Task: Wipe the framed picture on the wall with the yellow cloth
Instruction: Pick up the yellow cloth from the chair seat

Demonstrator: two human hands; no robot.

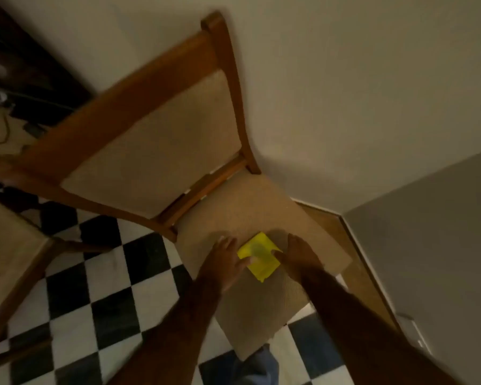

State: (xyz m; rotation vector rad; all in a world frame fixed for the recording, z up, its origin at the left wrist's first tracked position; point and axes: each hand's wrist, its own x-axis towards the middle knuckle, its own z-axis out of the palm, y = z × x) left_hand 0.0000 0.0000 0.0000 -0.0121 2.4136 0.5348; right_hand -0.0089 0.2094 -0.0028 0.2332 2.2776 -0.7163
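Note:
A folded yellow cloth [259,256] lies on the beige seat of a wooden chair [250,215]. My left hand [225,259] rests on the seat at the cloth's left edge, thumb touching the cloth. My right hand [299,255] is at the cloth's right edge, fingers touching its corner. The frame is blurred, so I cannot tell whether either hand grips the cloth. No framed picture is in view.
The chair's padded backrest [156,143] leans toward a pale wall [345,93]. A black-and-white checkered floor [117,287] spreads to the left. A wooden baseboard [364,270] runs along the corner at right. A dark piece of furniture [25,70] stands at upper left.

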